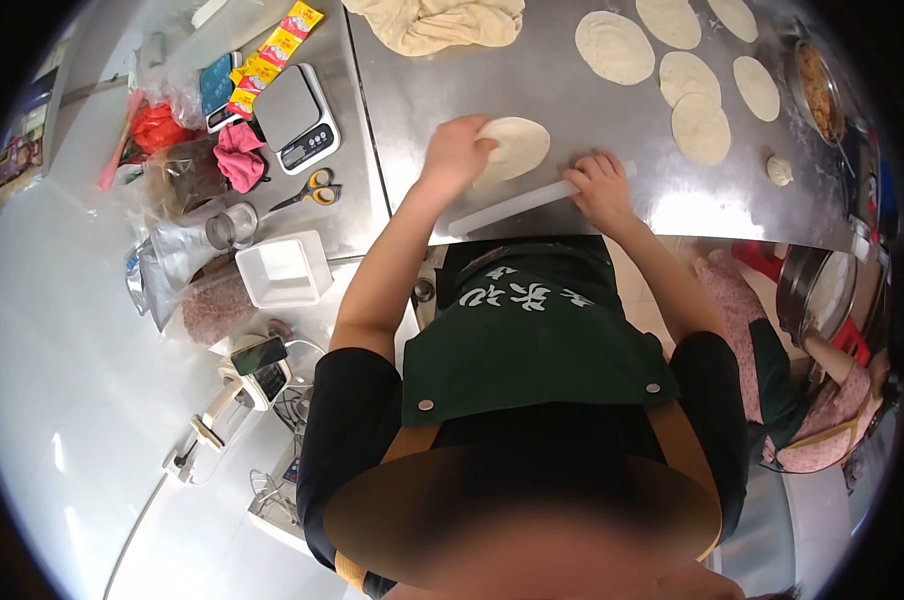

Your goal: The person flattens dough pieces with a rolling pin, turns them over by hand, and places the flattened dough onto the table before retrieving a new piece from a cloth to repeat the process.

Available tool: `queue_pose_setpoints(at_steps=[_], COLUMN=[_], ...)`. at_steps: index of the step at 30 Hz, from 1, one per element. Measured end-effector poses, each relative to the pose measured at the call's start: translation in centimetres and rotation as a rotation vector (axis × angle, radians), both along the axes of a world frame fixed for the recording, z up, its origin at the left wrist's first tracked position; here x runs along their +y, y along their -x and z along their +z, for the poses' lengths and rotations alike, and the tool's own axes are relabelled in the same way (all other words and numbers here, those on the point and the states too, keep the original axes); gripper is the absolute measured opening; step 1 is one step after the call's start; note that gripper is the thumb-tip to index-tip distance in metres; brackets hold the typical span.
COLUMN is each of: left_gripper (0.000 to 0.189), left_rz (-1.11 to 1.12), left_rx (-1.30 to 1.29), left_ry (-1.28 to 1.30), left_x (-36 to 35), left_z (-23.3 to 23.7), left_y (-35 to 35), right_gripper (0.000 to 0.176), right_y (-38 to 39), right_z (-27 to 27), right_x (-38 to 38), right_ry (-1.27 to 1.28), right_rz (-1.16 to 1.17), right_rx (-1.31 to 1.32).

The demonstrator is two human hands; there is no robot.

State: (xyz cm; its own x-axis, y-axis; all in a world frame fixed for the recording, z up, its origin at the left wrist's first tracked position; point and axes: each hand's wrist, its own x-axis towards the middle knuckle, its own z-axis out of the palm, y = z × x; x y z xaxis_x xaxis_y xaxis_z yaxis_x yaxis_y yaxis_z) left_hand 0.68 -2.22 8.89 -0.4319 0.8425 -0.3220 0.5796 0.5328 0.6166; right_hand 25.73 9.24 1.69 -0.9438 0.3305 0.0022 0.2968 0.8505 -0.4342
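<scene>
My left hand (456, 155) pinches the left edge of a flat dough round (518, 150) lying on the steel table. My right hand (602, 190) is closed over the right end of a white rolling pin (522, 207), which lies slantwise near the table's front edge, just below the dough. Several rolled dough rounds (615, 48) lie at the back right, two of them overlapping. A large mass of dough (442, 22) sits at the back left. Toward the right edge is a small pleated dough piece (779, 171).
A bowl of brown filling (820, 92) stands far right. On the left are a kitchen scale (297, 120), yellow-handled scissors (319, 190), a white plastic tub (284, 270) and yellow-red packets (272, 60). A co-worker in pink sleeves (822, 430) is at the right by a round metal pan (827, 290).
</scene>
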Motion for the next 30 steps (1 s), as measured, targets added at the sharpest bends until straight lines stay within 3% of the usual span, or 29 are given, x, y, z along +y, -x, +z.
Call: queue_pose_setpoints(at_steps=[1,4,8,14,17,20,23,25,28,30], left_gripper=[0.022,0.018,0.019,0.024,0.026,0.027,0.029,0.03,0.032,0.035], left_rz=[0.064,0.053,0.112,0.252,0.336,0.431,0.534,0.581,0.558,0.408], left_rx=[-0.046,0.033,-0.002,-0.278,-0.45,-0.603,-0.726,-0.811,-0.808,-0.733], left_ry=[-0.056,0.176,0.171,0.135,0.113,0.04,-0.075,-0.125,-0.038,0.084], left_x=[-0.3,-0.9,-1.9,-2.0,-2.1,-2.6,-1.8,-1.1,0.1,0.9], left_z=[-0.1,-4.8,-8.2,-8.0,-9.7,-9.6,-9.4,-9.5,-8.3,-7.4], left_y=[0.3,1.4,2.1,2.7,2.9,3.0,3.2,3.6,4.5,5.4], right_gripper=[0.035,0.034,0.033,0.035,0.042,0.049,0.051,0.054,0.057,0.059], right_y=[-0.1,0.9,4.4,7.9,10.2,9.2,7.8,11.4,16.5,16.4], right_z=[0.5,1.5,1.3,-0.3,-1.8,-2.8,-3.3,-2.7,-3.9,-3.9], right_x=[0.3,1.4,3.1,2.9,1.3,-0.8,-1.1,0.1,1.7,1.8], right_ry=[-0.008,-0.029,-0.027,0.054,-0.185,-0.234,-0.243,-0.24,-0.268,-0.246], right_rz=[0.002,0.026,0.131,0.143,-0.126,-0.265,-0.223,-0.234,-0.25,-0.254], right_rx=[0.021,0.07,0.068,0.002,0.125,0.044,-0.028,-0.036,0.023,0.071])
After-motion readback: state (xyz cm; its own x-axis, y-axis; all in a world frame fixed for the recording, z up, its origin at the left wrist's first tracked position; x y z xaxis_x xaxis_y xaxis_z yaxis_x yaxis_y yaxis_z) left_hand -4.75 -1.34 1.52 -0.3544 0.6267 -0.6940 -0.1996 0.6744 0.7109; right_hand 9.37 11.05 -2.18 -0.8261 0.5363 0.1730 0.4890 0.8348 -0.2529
